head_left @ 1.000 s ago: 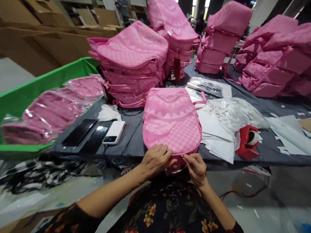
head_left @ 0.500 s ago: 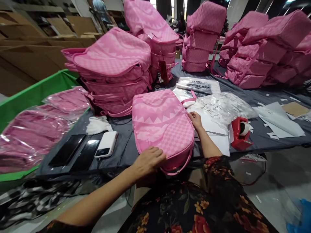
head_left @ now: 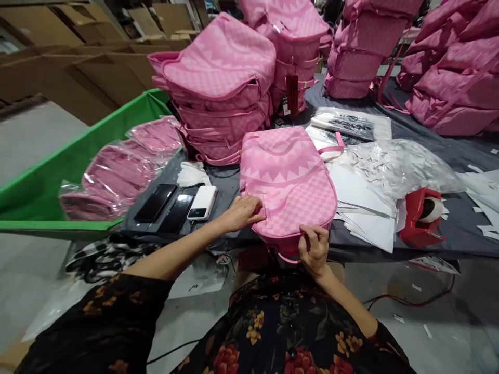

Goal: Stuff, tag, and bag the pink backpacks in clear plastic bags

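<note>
A pink checkered backpack (head_left: 290, 182) with a zigzag band lies flat on the dark table, its handle loop toward me. My left hand (head_left: 245, 212) rests over its lower left, fingers curled together and pinching at the front fabric. At the near edge my right hand (head_left: 314, 249) is closed, thumb and forefinger against the backpack's rim. Any small thing in these fingertips is hidden. A pink strap (head_left: 333, 145) sticks out past the backpack's far right side.
Left are a white power bank (head_left: 202, 202), dark phones (head_left: 156, 202) and a green bin (head_left: 78, 156) of bagged backpacks. Stacked backpacks (head_left: 222, 78) stand behind. Right are white papers (head_left: 362, 192), a plastic bag of paper slips (head_left: 401, 163) and a red tape dispenser (head_left: 419, 221).
My right hand has left the backpack's right side for its near edge. My left hand has shifted to its left side. The view has swung left and down.
</note>
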`<action>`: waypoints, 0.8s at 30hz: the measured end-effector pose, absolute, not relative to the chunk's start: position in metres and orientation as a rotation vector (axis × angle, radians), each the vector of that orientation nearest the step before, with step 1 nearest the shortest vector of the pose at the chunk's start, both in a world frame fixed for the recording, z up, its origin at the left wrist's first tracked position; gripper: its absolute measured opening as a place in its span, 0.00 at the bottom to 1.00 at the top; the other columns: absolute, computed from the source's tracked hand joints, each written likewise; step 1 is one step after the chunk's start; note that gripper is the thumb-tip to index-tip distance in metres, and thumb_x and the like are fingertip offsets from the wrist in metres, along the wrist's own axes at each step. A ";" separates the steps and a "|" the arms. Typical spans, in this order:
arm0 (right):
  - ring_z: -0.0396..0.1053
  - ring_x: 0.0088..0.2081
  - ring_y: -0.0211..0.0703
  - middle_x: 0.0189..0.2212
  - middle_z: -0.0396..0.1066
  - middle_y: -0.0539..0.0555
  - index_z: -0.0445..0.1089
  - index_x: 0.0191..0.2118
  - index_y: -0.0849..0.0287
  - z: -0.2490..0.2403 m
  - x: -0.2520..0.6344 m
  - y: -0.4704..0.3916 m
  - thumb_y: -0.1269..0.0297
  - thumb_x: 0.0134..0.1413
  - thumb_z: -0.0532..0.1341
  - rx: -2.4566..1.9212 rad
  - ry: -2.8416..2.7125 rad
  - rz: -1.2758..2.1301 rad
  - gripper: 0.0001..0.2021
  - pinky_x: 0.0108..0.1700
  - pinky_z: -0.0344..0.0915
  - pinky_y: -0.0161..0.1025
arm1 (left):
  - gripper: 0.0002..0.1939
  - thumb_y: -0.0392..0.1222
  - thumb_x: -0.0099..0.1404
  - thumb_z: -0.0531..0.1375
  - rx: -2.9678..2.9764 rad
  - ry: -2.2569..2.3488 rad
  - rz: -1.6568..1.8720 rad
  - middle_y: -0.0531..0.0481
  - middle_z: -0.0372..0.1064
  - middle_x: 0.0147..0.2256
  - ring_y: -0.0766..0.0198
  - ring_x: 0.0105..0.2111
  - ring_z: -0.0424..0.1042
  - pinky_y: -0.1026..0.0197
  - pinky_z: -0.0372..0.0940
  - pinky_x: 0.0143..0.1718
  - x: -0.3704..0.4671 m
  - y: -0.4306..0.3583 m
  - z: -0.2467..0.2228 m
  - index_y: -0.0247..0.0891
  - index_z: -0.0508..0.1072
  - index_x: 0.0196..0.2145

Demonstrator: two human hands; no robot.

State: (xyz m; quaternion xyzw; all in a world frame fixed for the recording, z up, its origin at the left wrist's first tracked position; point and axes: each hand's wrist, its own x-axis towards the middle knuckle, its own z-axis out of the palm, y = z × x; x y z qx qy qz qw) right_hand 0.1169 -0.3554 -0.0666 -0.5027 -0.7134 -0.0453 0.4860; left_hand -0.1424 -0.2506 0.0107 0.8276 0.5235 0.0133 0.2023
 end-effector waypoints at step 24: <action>0.69 0.47 0.48 0.45 0.64 0.60 0.72 0.58 0.55 -0.051 0.130 -0.349 0.68 0.65 0.56 -1.277 -1.937 0.221 0.18 0.52 0.73 0.46 | 0.09 0.34 0.67 0.52 2.784 1.228 -0.464 0.39 0.76 0.32 0.55 0.33 0.74 0.53 0.60 0.43 -0.119 -0.269 0.044 0.33 0.71 0.34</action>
